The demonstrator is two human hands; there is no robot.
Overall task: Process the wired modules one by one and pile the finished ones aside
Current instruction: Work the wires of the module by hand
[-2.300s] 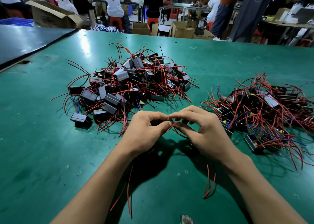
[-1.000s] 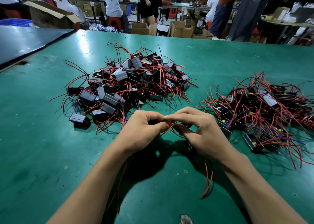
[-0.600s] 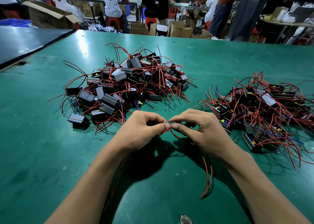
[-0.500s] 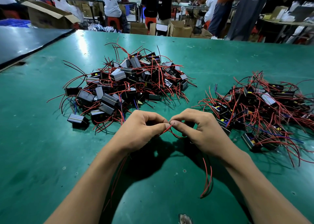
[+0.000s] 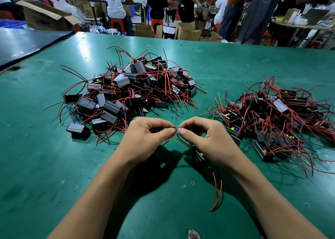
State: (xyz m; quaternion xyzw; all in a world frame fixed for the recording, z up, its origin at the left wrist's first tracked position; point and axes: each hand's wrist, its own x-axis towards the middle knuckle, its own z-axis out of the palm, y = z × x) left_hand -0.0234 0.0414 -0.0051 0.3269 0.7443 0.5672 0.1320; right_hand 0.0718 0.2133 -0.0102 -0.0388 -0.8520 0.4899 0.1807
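Barely anything has moved since half a second ago: your fingertips have stayed together at the same spot, with only a fine bare strand now showing between them. One red wire (image 5: 169, 139) runs up from the module (image 5: 199, 155), which lies on the table (image 5: 36, 166) half hidden under your right palm. Your left hand (image 5: 145, 140) pinches the wire between thumb and forefinger, and your right hand (image 5: 208, 139) pinches the wire end facing it, apparently to twist the tips. Keep both pinches close to the bare ends and roll evenly, so the strands stay tight and do not fray. Let the module rest on the table so its weight does not drag on the joint. Its trailing leads (image 5: 216, 193) curl near your right forearm; keep them out of the heap on your right (image 5: 272, 115), just beside that hand, where they could snag. The bigger heap on your left (image 5: 130, 90) lies farther off. Which heap is the finished one cannot be told.
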